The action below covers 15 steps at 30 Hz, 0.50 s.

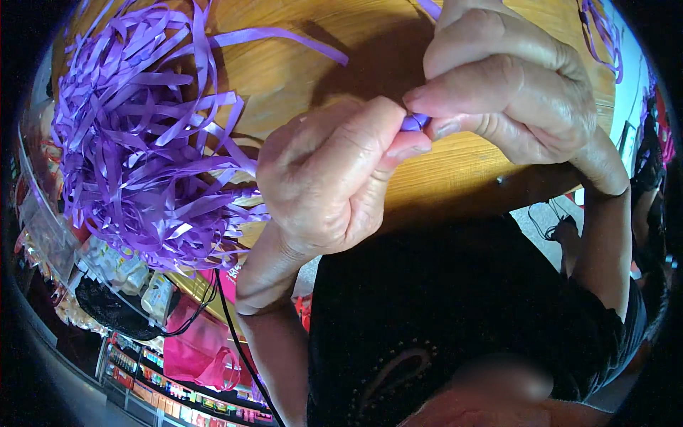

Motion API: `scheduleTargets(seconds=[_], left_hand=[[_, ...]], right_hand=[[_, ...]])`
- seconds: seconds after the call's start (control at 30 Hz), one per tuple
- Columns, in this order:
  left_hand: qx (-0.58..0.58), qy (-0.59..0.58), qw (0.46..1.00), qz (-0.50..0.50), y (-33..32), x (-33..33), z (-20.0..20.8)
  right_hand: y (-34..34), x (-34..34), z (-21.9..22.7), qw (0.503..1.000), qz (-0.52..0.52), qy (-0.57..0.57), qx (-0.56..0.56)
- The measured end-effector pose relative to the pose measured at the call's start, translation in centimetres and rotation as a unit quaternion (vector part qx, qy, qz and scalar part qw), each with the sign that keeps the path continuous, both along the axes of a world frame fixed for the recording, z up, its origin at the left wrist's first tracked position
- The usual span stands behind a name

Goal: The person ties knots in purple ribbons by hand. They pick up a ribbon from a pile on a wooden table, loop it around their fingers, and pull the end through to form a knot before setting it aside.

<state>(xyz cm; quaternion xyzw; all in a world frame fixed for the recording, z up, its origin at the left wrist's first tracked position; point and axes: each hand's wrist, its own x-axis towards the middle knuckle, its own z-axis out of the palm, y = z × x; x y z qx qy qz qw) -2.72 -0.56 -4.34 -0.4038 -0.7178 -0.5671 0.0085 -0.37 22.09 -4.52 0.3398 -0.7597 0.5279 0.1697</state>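
A small folded bit of purple ribbon [415,122] is pinched between both my hands above the wooden table. My left hand [331,171] grips it from the left between thumb and forefinger, its other fingers curled in. From the right, my right hand [509,89] pinches it the same way, fingertips close to those of my left. Most of the folded piece is hidden by the fingers. To the left of my hands lies a large tangled heap of purple ribbon strips [142,142], with one strip reaching out toward the middle.
The round wooden table [455,171] curves off below my hands. More purple ribbon [603,35] hangs at the far right edge. Below left are a pink bag [196,345], a black mesh item [117,309], a dark cable [238,338] and shelves of small packages [178,391].
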Motion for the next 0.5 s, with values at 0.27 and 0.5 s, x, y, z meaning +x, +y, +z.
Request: scheduleTargets(seconds=[0.27,0.5], left_hand=[[0.024,-0.190,0.980,-0.044,0.1,0.7,0.4],[0.062,-0.311,0.948,-0.036,-0.1,1.0,0.2]], right_hand=[[-0.3,-0.2,0.2,0.993,-0.012,0.116,0.028],[-0.2,-1.0,-0.8,0.987,0.013,0.146,0.066]])
